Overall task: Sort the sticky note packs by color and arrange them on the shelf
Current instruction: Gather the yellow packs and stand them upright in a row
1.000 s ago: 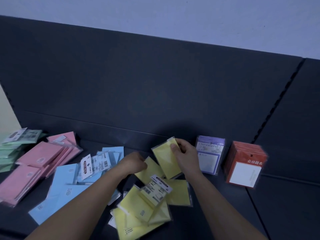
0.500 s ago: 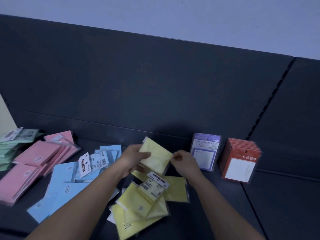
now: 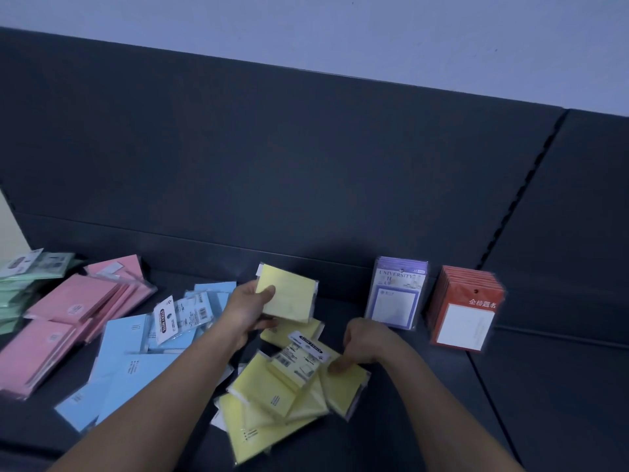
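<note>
What the left grip (image 3: 250, 310) holds: one yellow pack (image 3: 289, 298), lifted above the shelf, thumb on its front. This bare hand is closed around the pack's left edge.
Right grip (image 3: 371, 342): fingers curled down onto the right side of the yellow pile (image 3: 279, 396). Whether they pinch a pack or only touch it, I cannot tell.
Yellow pile: loose, overlapping packs lying on the dark shelf (image 3: 544, 403), below the lifted pack.
Blue packs (image 3: 136, 362): scattered left of the yellow pile.
Pink packs (image 3: 68, 308): further left, in leaning rows.
Green packs (image 3: 20, 284): at the far left edge.
Purple packs (image 3: 396, 298): standing upright, right of both grips.
Red packs (image 3: 464, 315): upright, just beside the purple packs.
</note>
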A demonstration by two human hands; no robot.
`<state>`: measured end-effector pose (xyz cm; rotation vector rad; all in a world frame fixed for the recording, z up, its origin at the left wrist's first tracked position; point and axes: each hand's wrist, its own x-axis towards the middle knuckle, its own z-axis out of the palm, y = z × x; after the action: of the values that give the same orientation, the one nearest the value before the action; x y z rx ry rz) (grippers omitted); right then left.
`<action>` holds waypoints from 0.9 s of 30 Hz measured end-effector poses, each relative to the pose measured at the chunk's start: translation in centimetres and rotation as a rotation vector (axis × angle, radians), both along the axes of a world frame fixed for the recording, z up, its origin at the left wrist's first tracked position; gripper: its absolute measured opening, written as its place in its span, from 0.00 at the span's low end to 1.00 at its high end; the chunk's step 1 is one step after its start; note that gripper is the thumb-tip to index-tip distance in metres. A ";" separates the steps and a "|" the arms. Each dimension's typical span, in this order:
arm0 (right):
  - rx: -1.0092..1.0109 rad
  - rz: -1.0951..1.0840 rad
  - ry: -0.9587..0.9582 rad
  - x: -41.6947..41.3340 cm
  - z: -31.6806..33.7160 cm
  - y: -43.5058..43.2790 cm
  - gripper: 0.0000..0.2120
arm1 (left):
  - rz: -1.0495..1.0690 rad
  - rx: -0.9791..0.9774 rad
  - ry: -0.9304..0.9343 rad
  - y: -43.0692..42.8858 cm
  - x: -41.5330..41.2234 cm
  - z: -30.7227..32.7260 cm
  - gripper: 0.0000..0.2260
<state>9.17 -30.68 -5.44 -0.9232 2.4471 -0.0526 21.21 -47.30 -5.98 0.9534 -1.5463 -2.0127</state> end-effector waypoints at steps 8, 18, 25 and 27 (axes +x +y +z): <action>-0.106 -0.110 0.024 -0.5 -0.2 0.4 0.26 | 0.000 -0.010 -0.004 -0.2 0.1 -0.1 0.05; -1.102 -0.453 -0.286 -0.7 3.2 0.4 0.03 | 0.002 -0.009 -0.011 0.0 0.0 -0.1 0.07; -1.179 -0.399 -0.331 0.5 3.6 -1.0 0.04 | -0.144 0.013 0.075 1.5 -0.1 1.3 0.12; -1.191 -0.404 -0.287 0.8 3.2 -1.7 0.05 | -0.201 -0.011 0.097 1.8 0.0 1.6 0.11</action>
<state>9.95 -32.37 -2.21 -0.7064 2.1441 -1.7708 21.23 -45.49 -4.35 0.7089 -1.6551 -2.1491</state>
